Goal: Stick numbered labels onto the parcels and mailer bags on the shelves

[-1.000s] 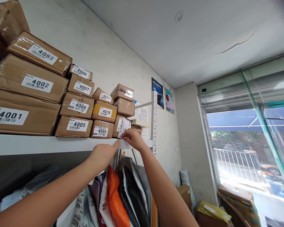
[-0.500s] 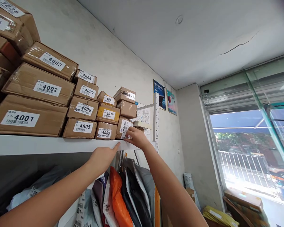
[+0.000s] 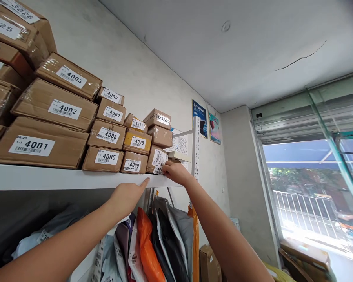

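Note:
My right hand is closed, with fingers bent against the lower right edge of a small cardboard box at the row's right end. This box's white label is partly covered by my fingertips. My left hand is at the front of the white shelf, its thumb stretched along the board's edge; the other fingers are hidden. Above the box at my right hand, two more brown boxes are stacked. To its left stand boxes labelled 4009, 4010 and 4011.
Larger boxes labelled 4001, 4002 and 4003 fill the left. Below the shelf, upright mailing bags surround an orange one. A perforated white post bounds the shelf's right end. More cartons stand on the floor.
My right hand has slid to the right across the label, from its lower middle to the box's right edge. My left hand stays at the shelf edge. The view has shifted slightly.

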The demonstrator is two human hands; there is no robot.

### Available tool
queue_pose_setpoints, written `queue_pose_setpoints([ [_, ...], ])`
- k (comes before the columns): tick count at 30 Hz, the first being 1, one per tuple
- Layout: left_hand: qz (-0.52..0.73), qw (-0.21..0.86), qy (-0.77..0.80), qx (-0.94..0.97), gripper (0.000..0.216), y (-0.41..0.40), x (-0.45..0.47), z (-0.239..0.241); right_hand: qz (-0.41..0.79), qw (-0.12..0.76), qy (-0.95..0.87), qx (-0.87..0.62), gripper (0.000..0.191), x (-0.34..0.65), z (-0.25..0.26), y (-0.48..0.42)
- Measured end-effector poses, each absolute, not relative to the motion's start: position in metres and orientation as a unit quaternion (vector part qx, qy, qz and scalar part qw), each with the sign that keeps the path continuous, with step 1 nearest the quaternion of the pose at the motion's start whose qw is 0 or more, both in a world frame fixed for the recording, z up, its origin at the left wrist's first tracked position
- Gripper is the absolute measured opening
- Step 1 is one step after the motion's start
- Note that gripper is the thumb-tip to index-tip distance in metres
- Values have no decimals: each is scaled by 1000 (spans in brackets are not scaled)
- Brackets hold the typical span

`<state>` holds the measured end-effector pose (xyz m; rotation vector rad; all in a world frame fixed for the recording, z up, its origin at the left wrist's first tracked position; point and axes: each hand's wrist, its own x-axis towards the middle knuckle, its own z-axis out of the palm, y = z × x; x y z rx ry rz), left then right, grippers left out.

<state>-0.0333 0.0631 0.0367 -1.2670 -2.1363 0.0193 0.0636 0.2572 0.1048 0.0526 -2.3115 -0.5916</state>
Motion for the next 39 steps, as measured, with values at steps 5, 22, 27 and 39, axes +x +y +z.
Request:
queue_pose_setpoints([
  [5, -3, 328, -802, -498, 76, 68, -28, 38, -93, 425, -900, 27, 25, 56, 94, 266],
  [22, -659, -28, -532, -531, 67, 70, -26, -42, 561, 410, -711, 110, 37, 81, -50, 184],
  [27, -655, -88, -532, -529, 55, 72, -23, -38, 505, 443, -737, 76, 30, 93, -47, 192],
  [39, -670, 59, -525, -522, 43, 84, -17, -13, 459, 602, -648, 84, 18, 81, -13, 185],
])
